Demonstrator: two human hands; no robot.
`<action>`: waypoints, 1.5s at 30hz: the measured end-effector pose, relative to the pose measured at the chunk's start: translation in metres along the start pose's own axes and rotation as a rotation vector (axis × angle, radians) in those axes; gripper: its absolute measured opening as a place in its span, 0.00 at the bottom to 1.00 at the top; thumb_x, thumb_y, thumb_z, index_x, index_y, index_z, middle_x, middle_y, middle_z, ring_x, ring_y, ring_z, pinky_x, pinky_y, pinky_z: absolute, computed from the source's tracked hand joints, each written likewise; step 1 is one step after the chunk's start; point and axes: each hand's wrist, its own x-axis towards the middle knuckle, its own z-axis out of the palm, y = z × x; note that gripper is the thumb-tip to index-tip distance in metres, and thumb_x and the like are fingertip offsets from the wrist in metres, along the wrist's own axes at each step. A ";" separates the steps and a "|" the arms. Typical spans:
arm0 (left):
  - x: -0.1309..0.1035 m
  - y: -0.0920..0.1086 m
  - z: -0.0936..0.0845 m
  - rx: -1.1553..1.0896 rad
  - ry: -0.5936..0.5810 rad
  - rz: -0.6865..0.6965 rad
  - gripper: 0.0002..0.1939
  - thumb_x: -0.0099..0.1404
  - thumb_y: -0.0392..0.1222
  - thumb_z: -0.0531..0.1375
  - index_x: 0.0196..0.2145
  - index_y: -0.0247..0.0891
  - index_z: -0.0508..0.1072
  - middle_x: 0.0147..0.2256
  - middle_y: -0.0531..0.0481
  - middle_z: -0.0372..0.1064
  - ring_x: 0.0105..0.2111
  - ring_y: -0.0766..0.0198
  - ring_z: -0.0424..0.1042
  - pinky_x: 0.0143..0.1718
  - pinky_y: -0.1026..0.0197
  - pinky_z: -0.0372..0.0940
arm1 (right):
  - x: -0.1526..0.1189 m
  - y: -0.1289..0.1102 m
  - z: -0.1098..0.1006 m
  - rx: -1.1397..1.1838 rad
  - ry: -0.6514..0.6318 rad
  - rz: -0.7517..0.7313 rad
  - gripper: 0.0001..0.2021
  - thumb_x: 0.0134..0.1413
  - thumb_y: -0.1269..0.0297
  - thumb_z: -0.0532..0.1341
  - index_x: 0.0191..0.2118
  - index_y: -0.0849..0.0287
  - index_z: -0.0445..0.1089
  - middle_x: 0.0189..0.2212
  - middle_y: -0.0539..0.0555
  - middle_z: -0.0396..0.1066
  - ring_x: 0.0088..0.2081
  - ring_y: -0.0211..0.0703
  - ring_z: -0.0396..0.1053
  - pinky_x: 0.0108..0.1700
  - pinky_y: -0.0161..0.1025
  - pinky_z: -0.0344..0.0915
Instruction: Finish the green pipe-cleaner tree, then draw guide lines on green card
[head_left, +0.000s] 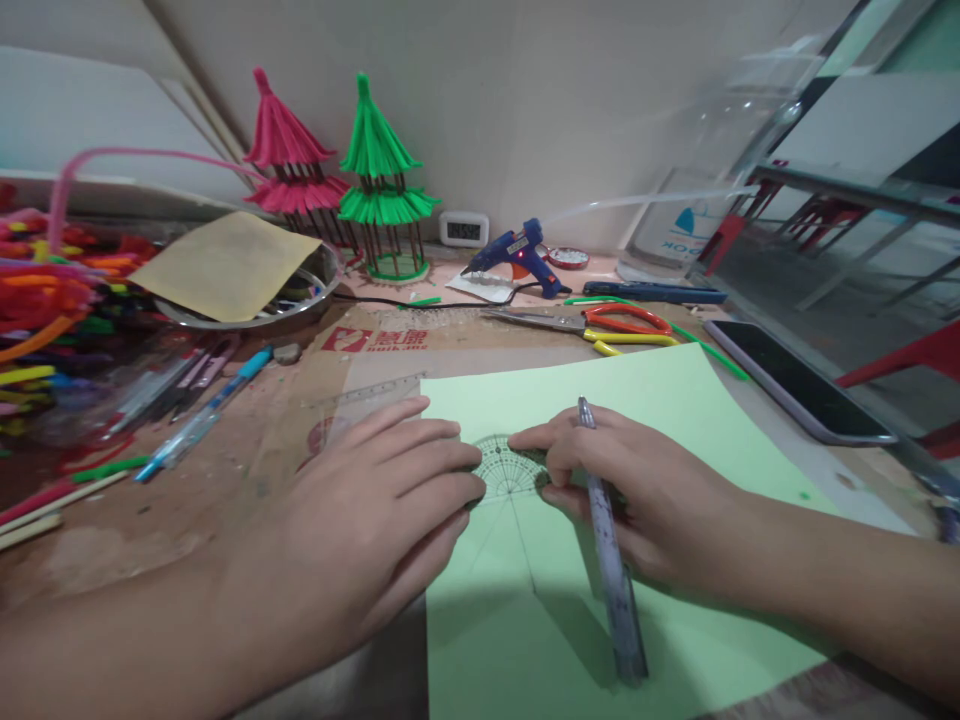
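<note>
A clear protractor [501,462] lies on a light green sheet of paper [645,400], over thin lines drawn on it. My left hand [375,500] rests flat, its fingers stretched out and their tips at the protractor's left edge. At the other edge, the index finger and thumb of my right hand [637,480] touch the protractor. A greyish-purple pen [611,570] is tucked in my right hand, its narrow silver end pointing away from me. Partly behind my left fingers, a clear ruler [375,390] lies beyond the sheet's left edge.
Scissors [592,325], a blue glue gun [517,258] and a phone [799,380] lie beyond the paper. Pink [292,140] and green [382,150] pagoda-like models stand by the wall. Pipe cleaners [45,290], pens and a metal bowl [255,322] crowd the left.
</note>
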 end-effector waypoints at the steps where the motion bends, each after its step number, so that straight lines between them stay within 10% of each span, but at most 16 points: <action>1: 0.000 0.000 0.000 0.000 0.002 0.002 0.09 0.73 0.37 0.57 0.45 0.41 0.77 0.48 0.52 0.78 0.52 0.58 0.73 0.68 0.48 0.51 | 0.000 0.000 0.000 0.002 0.001 0.000 0.10 0.61 0.79 0.57 0.40 0.55 0.61 0.52 0.57 0.74 0.46 0.44 0.68 0.49 0.41 0.64; 45: 0.001 0.001 -0.003 -0.006 -0.024 0.009 0.10 0.73 0.36 0.56 0.44 0.41 0.78 0.46 0.49 0.78 0.50 0.57 0.74 0.66 0.44 0.56 | 0.002 -0.001 -0.001 -0.008 -0.018 0.006 0.09 0.61 0.79 0.57 0.39 0.56 0.61 0.52 0.59 0.73 0.45 0.46 0.68 0.47 0.43 0.64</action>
